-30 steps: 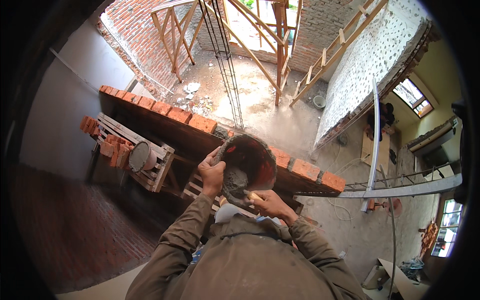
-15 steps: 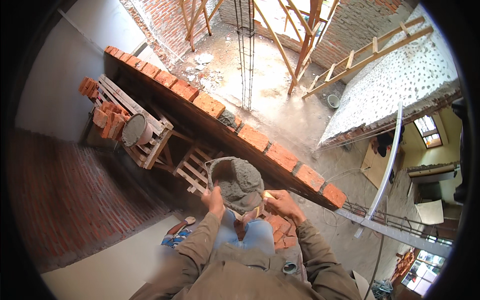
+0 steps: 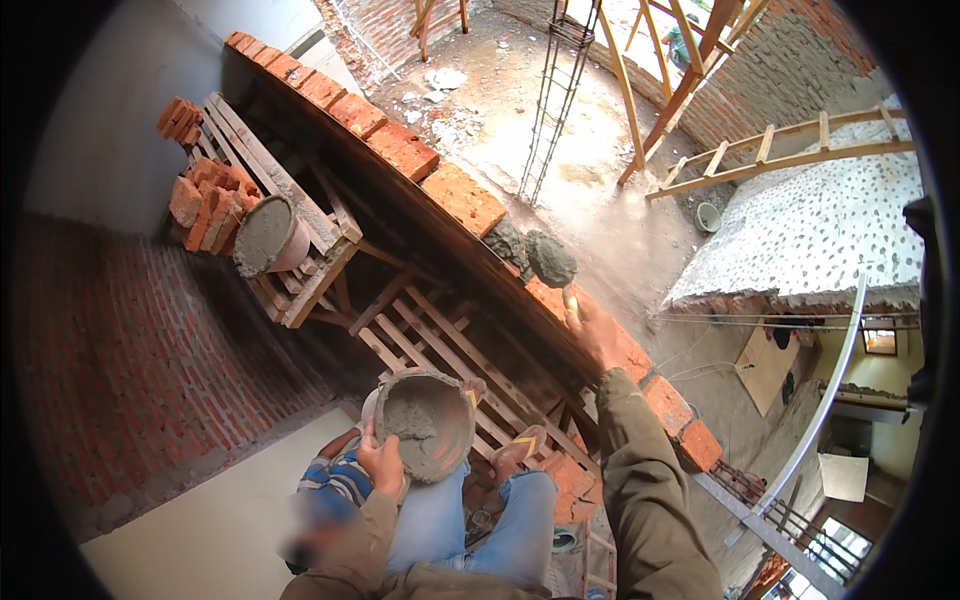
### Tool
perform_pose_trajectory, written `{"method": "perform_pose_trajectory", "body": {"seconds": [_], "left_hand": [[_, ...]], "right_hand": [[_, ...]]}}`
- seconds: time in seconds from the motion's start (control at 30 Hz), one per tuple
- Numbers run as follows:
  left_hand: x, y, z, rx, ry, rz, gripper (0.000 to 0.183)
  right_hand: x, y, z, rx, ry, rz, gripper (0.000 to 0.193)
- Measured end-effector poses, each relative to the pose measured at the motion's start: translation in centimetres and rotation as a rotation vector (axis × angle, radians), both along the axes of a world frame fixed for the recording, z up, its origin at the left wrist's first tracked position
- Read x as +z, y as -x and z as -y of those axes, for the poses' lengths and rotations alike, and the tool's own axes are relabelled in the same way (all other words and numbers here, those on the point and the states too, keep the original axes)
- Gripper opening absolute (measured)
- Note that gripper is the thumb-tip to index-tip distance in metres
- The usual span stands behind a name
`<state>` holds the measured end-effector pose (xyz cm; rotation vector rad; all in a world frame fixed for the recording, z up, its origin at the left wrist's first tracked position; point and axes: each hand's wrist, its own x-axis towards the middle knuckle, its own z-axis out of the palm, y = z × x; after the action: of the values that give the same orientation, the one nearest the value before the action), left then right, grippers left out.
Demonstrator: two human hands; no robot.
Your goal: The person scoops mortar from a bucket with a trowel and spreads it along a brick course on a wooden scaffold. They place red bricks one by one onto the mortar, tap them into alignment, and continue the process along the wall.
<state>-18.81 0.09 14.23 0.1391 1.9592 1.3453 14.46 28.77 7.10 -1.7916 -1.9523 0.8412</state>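
Note:
My left hand [image 3: 382, 464] is closed on the rim of a bucket [image 3: 458, 412] with grey mortar inside, held over my legs. In my right hand [image 3: 594, 334] is a trowel [image 3: 571, 298], gripped by its pale handle. A lump of wet mortar [image 3: 551, 260] covers its blade, just above the top of the brick wall [image 3: 462, 198]. Beside that lump, more grey mortar [image 3: 506, 243] lies on the wall between the top-course bricks. The trowel's blade itself is hidden under its load.
On a wooden scaffold [image 3: 345, 232] at left stand stacked bricks [image 3: 212, 205] and a second mortar bucket [image 3: 296, 246]. A person in a striped shirt [image 3: 350, 480] is below, beside my left arm. Beyond the wall are a rebar column [image 3: 556, 110] and a wooden ladder [image 3: 765, 150].
My right hand has moved from the bucket up and forward to the wall top, carrying mortar on the trowel. My left hand and the bucket have come lower and left; the view has shifted.

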Motion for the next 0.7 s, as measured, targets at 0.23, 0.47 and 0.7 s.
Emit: {"method": "perform_pose_trajectory", "body": {"seconds": [0.23, 0.47, 0.7], "left_hand": [[-0.3, 1.4, -5.5, -0.048, -0.043, 0.016, 0.065], [3.7, 0.9, -13.7, -0.238, -0.132, -0.168, 0.055], [13.9, 1.2, -20.1, -0.462, -0.379, -0.202, 0.047]], "right_hand": [[0.2, 2.2, 3.2, -0.079, -0.028, 0.235, 0.049], [17.7, 5.3, 13.6, 0.375, 0.140, 0.180, 0.047], [22.2, 14.6, 10.9, 0.292, 0.261, 0.217, 0.032]]}}
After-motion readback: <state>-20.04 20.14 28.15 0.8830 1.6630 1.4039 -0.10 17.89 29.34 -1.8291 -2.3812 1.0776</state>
